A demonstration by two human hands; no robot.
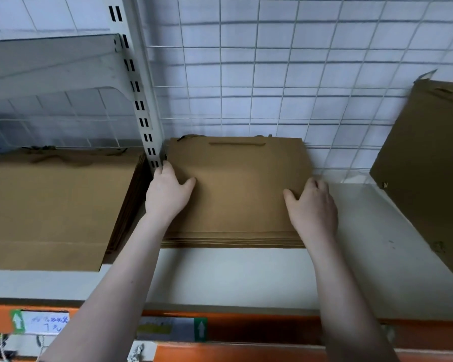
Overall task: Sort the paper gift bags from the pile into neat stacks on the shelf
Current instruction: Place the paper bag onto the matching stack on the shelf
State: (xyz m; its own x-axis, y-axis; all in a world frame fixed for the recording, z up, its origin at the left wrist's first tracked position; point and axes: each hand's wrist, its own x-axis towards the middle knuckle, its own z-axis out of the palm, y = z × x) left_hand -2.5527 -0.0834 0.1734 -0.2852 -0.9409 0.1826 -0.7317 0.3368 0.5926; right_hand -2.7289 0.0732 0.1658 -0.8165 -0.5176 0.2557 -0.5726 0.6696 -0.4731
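The left hand [168,190] and right hand [311,202] grip opposite sides of the middle stack of brown bags [236,189] (thumbs on top) on the shelf [351,218].

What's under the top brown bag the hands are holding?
More flat brown bags: the layered edges of the stack show below the top bag, resting on the shelf. The left hand and right hand grip its sides. The lower bags' faces are covered.
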